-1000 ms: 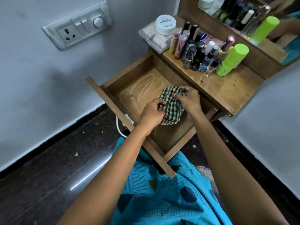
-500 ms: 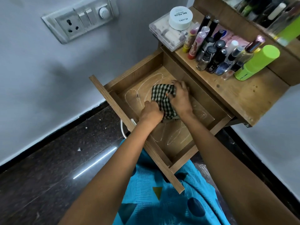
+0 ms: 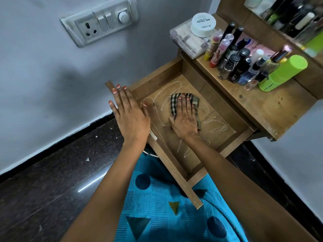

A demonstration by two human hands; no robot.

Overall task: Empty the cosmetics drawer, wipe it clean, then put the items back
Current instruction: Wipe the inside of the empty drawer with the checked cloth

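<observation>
Pressure wants to be even: right hand (image 3: 185, 119) lies flat, pressing the checked cloth (image 3: 174, 102) on the drawer (image 3: 174, 172) floor near its middle; left hand (image 3: 130, 116) is spread open at the front edge; white streaks (image 3: 216, 126) toward the corners want overlapping strokes.

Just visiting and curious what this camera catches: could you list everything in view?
drawer: 1, brown wood, pulled open, whitish streaks inside
cloth: 1, dark-and-white checked, on drawer bottom
table: 1, brown wood, right of drawer
bottles: a dozen or so, mixed colours, on table
green bottle: 1, lime, beside them
box: 1, clear, table's far corner
jar: 1, white, on box
packet: 1, pink, behind bottles
mirror: 1, above table
switchboard: 1, white, wall
left hand: flat, over drawer front
right hand: flat, pressing cloth
</observation>
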